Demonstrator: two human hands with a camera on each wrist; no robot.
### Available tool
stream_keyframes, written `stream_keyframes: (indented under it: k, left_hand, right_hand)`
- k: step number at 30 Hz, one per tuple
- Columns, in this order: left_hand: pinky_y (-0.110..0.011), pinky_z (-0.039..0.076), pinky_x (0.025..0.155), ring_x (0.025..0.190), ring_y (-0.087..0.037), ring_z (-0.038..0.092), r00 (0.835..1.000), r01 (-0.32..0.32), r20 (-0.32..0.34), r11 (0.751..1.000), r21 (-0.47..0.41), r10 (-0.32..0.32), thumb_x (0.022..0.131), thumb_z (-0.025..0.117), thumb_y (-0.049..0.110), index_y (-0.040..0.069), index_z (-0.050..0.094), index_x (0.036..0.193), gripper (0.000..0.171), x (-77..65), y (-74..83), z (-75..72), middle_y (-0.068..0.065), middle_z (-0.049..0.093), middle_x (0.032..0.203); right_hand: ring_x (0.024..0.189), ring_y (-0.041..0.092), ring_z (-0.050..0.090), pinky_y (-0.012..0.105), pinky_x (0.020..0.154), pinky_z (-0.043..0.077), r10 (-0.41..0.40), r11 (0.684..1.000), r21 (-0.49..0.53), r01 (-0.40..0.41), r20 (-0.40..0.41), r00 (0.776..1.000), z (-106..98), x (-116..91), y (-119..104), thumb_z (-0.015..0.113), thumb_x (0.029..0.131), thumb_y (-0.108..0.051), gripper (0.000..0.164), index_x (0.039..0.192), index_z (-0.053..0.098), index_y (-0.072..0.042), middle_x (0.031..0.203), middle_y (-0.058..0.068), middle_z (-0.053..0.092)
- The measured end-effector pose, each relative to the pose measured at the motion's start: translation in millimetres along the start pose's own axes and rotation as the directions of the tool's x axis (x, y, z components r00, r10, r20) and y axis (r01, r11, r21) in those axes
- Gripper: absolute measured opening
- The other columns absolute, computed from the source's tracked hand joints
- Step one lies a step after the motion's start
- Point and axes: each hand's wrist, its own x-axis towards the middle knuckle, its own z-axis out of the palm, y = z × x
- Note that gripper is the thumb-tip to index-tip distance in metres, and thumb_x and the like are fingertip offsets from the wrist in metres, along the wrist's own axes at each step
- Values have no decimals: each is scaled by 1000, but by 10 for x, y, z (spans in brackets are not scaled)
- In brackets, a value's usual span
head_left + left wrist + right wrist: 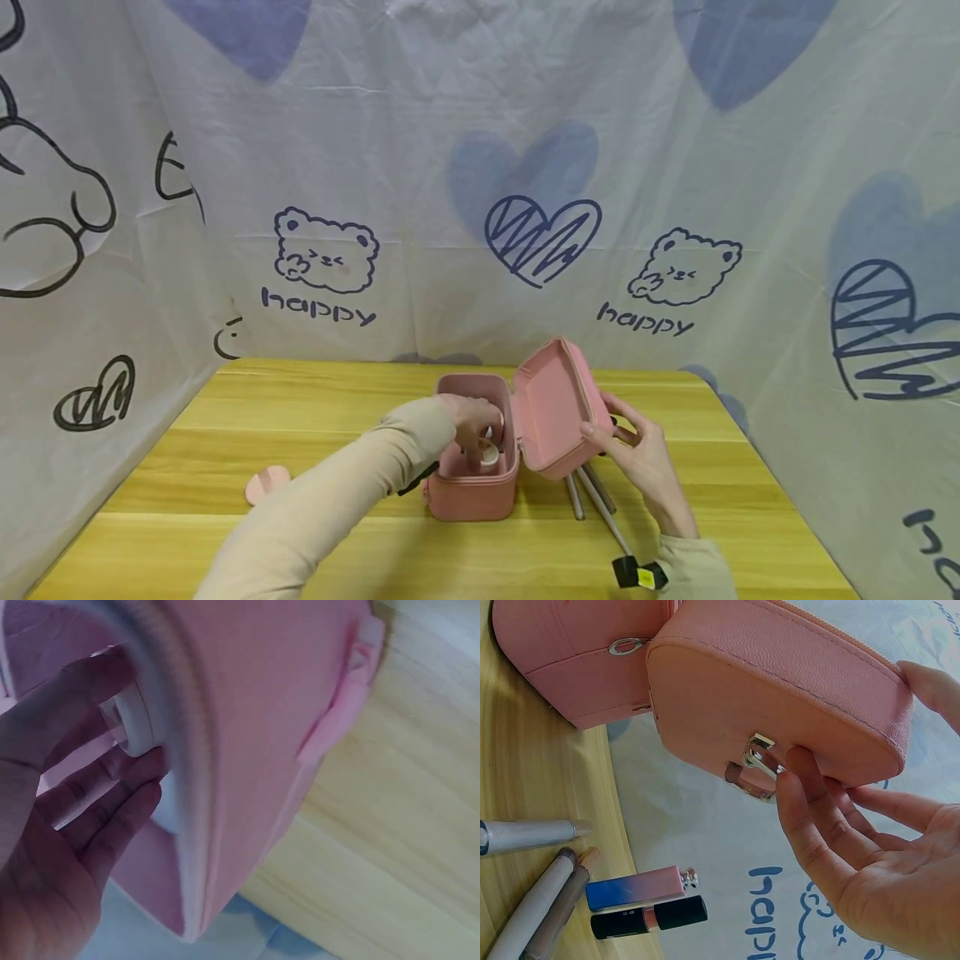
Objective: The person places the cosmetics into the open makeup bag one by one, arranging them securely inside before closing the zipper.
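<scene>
A pink zippered cosmetic case stands on the table with its lid swung up to the right. My left hand reaches down inside the case. There its thumb and fingers pinch a small round white container with a clear part. Another white piece lies lower in the case, partly hidden by the wall; the head view shows a round white top beside the fingers. With thumb on the rim and fingers behind, my right hand holds the lid.
Right of the case lie several slender brush-like sticks. Two lipstick-like tubes, one pink and blue, one black, lie beyond them. A round pink puff rests on the table at left. A printed cloth hangs behind.
</scene>
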Motion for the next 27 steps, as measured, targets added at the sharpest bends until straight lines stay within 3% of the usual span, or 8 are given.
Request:
stream_keyframes:
  k: [3, 6, 10, 13, 17, 21, 24, 27]
  left_hand:
    - [-19, 43, 68, 78, -5, 49, 998, -60, -16, 998, 13, 60, 79, 86, 12, 5, 73, 102, 27, 24, -16, 63, -7, 71, 103]
    - [-18, 42, 65, 73, -5, 47, 993, -105, -51, 991, 86, 110, 78, 86, 11, 3, 75, 95, 22, 56, -40, 117, -8, 73, 95]
    - [-17, 46, 70, 77, -5, 51, 991, -94, -88, 989, 115, 105, 76, 87, 11, 5, 76, 98, 25, 98, -66, 195, -4, 74, 97]
    - [-18, 48, 74, 80, -5, 54, 991, -70, -105, 994, 82, 79, 76, 88, 11, 7, 76, 102, 29, 123, -82, 262, -3, 74, 99]
    - [-20, 48, 75, 82, -8, 59, 991, -79, -103, 994, 79, 87, 81, 83, 11, 8, 77, 100, 20, 160, -108, 350, -3, 75, 98]
    - [-25, 54, 87, 98, -11, 68, 993, -40, -104, 996, 85, 49, 89, 77, 15, 18, 78, 107, 19, 177, -138, 426, 3, 76, 108]
    - [-29, 56, 88, 100, -12, 69, 993, -28, -115, 994, 104, 40, 92, 74, 17, 25, 79, 108, 19, 191, -165, 469, 7, 76, 109]
    - [-30, 55, 82, 94, -10, 68, 987, -54, -140, 989, 135, 73, 92, 72, 16, 26, 79, 106, 18, 218, -198, 503, 9, 76, 105]
  right_hand:
    - [102, 0, 68, 23, 84, 59, -3, 1000, -2, 3, 2, 1000, -2, 2, 1, 70, 95, -18, 61, 151, 46, -13, 139, 11, 49]
    - [102, 0, 68, 23, 83, 59, -8, 1000, -5, 8, -3, 1000, -4, 6, 4, 69, 95, -18, 60, 151, 46, -13, 140, 12, 49]
    - [102, 0, 68, 23, 83, 59, -15, 1000, -7, 15, -9, 1000, -4, 10, 2, 70, 95, -17, 60, 150, 47, -12, 139, 12, 50]
    - [102, -1, 68, 23, 83, 59, -16, 1000, -7, 16, -10, 1000, 0, 10, -1, 70, 95, -17, 60, 150, 47, -12, 139, 12, 50]
    - [102, -1, 68, 22, 83, 59, -8, 1000, -4, 8, -11, 1000, 5, 10, -1, 70, 94, -18, 61, 150, 47, -12, 139, 11, 50]
    - [102, -1, 68, 22, 83, 59, 0, 1000, -2, 0, -10, 1000, 8, 9, 0, 71, 94, -18, 61, 150, 47, -12, 139, 11, 50]
    - [102, -1, 68, 22, 83, 59, 1, 1000, -2, -1, -14, 1000, 6, 8, 0, 71, 94, -18, 61, 150, 47, -12, 138, 11, 50]
    - [102, -1, 68, 23, 83, 59, 0, 1000, -2, 0, -18, 1000, 0, 6, 0, 71, 94, -18, 61, 149, 48, -11, 138, 10, 50]
